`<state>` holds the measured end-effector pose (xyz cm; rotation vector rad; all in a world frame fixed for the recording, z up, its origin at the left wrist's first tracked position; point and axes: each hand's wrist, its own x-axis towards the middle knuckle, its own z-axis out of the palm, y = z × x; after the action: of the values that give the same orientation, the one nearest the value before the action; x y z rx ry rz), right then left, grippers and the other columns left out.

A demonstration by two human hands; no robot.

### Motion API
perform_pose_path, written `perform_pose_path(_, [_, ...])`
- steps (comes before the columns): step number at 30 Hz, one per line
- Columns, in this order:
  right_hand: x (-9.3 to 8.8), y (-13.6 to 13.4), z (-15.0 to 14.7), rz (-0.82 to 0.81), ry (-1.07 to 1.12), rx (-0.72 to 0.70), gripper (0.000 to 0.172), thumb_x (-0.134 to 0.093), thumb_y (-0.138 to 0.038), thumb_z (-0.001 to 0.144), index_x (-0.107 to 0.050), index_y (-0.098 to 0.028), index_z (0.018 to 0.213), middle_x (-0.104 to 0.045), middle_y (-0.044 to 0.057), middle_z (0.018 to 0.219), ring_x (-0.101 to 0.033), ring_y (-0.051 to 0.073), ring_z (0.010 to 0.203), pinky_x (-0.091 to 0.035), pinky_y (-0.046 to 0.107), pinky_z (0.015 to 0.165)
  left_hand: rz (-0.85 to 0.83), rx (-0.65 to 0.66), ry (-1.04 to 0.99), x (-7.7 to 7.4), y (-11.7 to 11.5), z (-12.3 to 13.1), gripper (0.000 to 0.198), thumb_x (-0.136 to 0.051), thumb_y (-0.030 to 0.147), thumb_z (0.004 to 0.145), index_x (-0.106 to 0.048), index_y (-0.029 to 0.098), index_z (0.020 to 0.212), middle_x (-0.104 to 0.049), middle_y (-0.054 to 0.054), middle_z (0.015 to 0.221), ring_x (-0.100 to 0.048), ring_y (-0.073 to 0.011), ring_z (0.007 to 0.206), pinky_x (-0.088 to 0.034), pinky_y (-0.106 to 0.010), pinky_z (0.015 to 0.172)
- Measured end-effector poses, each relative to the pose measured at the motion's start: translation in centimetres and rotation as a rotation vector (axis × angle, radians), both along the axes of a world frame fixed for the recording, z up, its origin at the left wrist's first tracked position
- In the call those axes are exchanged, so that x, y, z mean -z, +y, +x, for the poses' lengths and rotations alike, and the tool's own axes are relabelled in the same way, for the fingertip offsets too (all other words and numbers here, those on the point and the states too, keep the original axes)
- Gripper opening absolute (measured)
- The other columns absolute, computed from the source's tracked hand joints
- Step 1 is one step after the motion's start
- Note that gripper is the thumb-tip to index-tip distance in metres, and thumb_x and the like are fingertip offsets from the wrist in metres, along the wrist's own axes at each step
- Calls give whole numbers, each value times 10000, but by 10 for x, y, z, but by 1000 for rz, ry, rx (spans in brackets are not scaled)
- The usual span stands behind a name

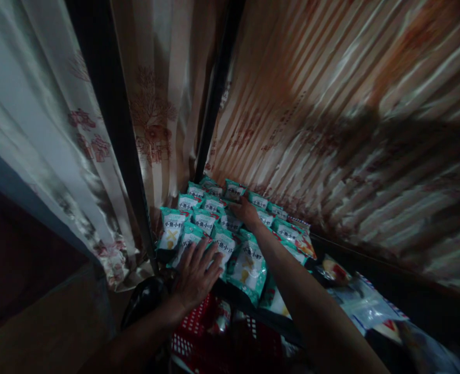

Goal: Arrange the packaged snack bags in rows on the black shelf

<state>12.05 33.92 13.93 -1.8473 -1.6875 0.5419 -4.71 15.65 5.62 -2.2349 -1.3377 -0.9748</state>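
Note:
Several rows of teal-and-white snack bags [249,265] stand close together on a dark shelf. My left hand [199,270] lies over the front row at the left, its fingers spread and resting against a front snack bag [189,239]. Deeper in, my right hand [247,213] reaches across the rows with at least one finger stretched to the left. It is just below a back-row snack bag [235,190], and nothing shows in its grasp. My right forearm hides part of the bags on the right.
Below the shelf's front edge is a red perforated basket [183,345] with packets in it. Clear plastic packaging [364,301] lies to the right. A dark upright post [126,130] stands at the left, before a pleated printed curtain [292,104]. A black bag [146,301] is at lower left.

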Motion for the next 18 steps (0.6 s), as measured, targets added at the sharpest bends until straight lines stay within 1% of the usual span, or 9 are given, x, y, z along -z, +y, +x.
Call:
perform_pose_path(4, [-13, -17, 1, 85, -158, -103, 334, -556, -226, 793, -617, -145, 1111, -628, 140, 1183, -571, 269, 1129, -421, 359, 989, 3, 15, -24, 1, 1, 1, 324, -510, 391, 910, -570, 282, 1209, -483, 32, 1413, -253, -219, 1413, -109, -461, 1191])
perform_pose_path(7, [-17, -40, 6, 203, -142, -130, 322, -491, -271, 835, -621, -158, 1108, -601, 129, 1234, -549, 246, 1156, -405, 371, 1019, 29, 25, -63, 2, 1, 2, 321, -550, 385, 892, -579, 265, 1189, -517, 25, 1384, -254, -226, 1412, -132, -470, 1186])
perform_pose_path(9, [-16, -62, 13, 293, -101, -82, 346, -446, -308, 865, -617, -144, 1118, -585, 141, 1259, -509, 248, 1213, -375, 387, 1052, 32, 23, -76, 2, 1, 3, 319, -555, 371, 891, -579, 260, 1190, -533, 16, 1369, -257, -230, 1411, -146, -479, 1179])
perform_pose_path(12, [-11, -104, 25, 437, -41, 69, 405, -399, -362, 895, -581, -131, 1173, -531, 156, 1326, -420, 256, 1305, -326, 434, 1087, 17, 27, -77, 1, 0, 3, 301, -520, 351, 910, -579, 264, 1192, -537, -3, 1365, -255, -230, 1412, -155, -481, 1173])
perform_pose_path(15, [-2, -149, 35, 551, 7, 183, 392, -381, -377, 913, -572, -145, 1164, -488, 157, 1364, -425, 249, 1298, -335, 453, 1078, 5, 52, -61, -2, -2, 4, 302, -502, 352, 914, -582, 253, 1188, -520, -25, 1381, -230, -227, 1421, -147, -466, 1174])
perform_pose_path(18, [13, -188, 39, 587, 0, 213, 345, -399, -363, 914, -565, -183, 1158, -503, 138, 1339, -441, 244, 1283, -356, 466, 1063, -2, 71, -57, -4, -5, 4, 347, -508, 353, 903, -560, 233, 1224, -500, -46, 1399, -222, -235, 1423, -156, -471, 1167])
